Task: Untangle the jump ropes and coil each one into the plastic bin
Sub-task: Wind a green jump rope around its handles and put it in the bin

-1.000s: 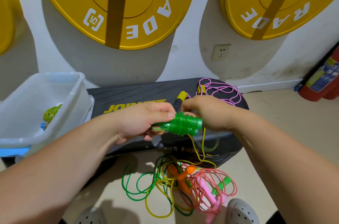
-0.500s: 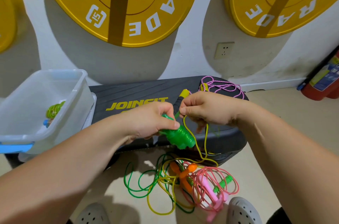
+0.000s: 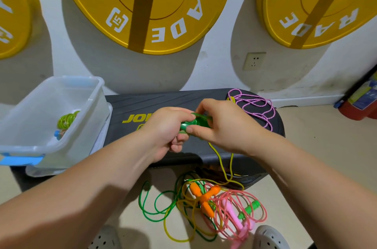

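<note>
Over the black step board, my left hand (image 3: pixel 167 126) grips a green ribbed jump-rope handle (image 3: pixel 193 123). My right hand (image 3: pixel 222 126) pinches the same handle from the right. A yellow cord (image 3: pixel 221 164) hangs from my hands down to a tangle of ropes (image 3: pixel 206 206) on the floor: green, yellow and pink cords with orange, pink and green handles. A purple-and-white rope (image 3: pixel 257 108) lies on the board's right end. The clear plastic bin (image 3: pixel 87 106) stands at the left with a coiled yellow-green rope (image 3: pixel 66 119) inside.
The black step board (image 3: pixel 163 97) stands against a white wall hung with yellow weight plates (image 3: pixel 179 4). A red fire extinguisher (image 3: pixel 361 102) lies at the far right. Grey shoes (image 3: pixel 271 236) show at the bottom edge beside the tangle.
Both hands closed together around the green handle and lifted slightly; the handle, earlier sticking out below my left hand, is now mostly covered between them.
</note>
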